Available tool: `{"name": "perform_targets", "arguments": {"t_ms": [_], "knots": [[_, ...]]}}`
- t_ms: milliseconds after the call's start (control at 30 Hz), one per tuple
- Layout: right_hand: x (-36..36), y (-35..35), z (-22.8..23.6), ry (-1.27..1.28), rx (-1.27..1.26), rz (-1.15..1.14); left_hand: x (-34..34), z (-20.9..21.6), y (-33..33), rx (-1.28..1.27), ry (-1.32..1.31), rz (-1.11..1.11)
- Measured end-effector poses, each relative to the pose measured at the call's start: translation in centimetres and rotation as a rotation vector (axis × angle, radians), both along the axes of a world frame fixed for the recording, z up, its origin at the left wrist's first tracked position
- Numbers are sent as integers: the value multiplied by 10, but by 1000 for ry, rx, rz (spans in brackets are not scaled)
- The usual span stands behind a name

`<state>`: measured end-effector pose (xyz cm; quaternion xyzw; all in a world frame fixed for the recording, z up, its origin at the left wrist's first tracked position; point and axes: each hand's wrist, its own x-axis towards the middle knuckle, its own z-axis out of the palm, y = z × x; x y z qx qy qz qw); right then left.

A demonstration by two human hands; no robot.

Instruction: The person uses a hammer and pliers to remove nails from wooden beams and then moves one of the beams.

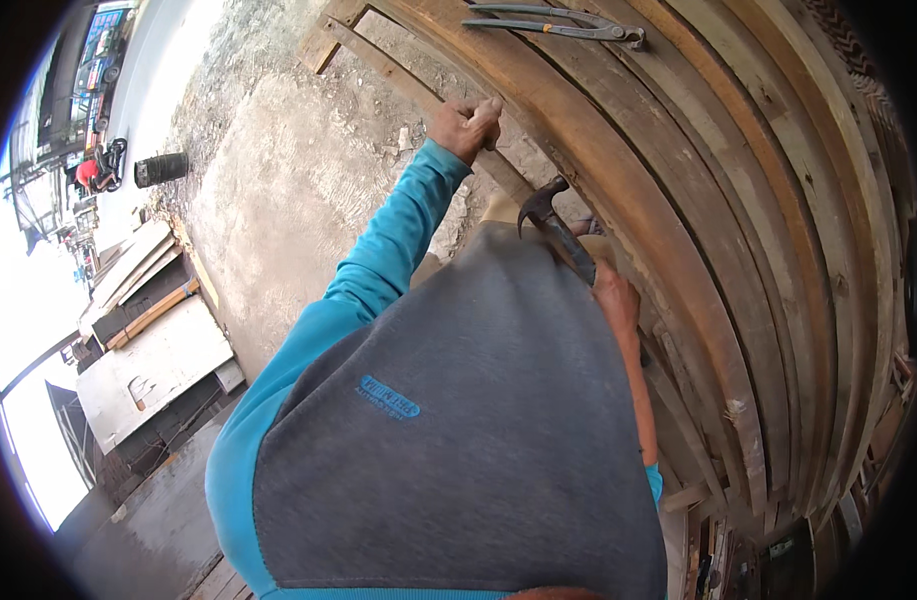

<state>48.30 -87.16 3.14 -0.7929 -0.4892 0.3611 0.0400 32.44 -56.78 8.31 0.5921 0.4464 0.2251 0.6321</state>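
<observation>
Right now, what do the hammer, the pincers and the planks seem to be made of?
Hammer: dark head, probably steel, with a dull sheen; handle unclear.
Pincers: likely smooth steel, from their grey metallic look.
Planks: rough, unpainted-looking wood, showing brown grain.

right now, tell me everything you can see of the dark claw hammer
The dark, metal-looking claw hammer has a curved claw bending to the lower left and a blunt face at the upper right. Its dark, straight handle slants down rightward into the bare right hand, which hides its end. In view, the head overlaps the long, narrow wooden strip; contact is unclear.
</observation>
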Motion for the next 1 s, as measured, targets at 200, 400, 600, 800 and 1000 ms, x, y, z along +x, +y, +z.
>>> {"name": "perform_targets", "arguments": {"t_ms": [200,400,600,800,1000], "knots": [[-2,10,20,64,-57,-30,2,-3,-12,220,224,-121],[-7,12,24,46,-104,-77,-30,-19,24,-226,-285,21],[-25,22,44,8,-26,-170,1,1,-31,520,156,-168],[-31,26,50,19,90,-228,-46,-15,40,-359,-346,-56],[-32,26,46,1,-30,-235,-14,-7,-10,376,-16,-295]]}}
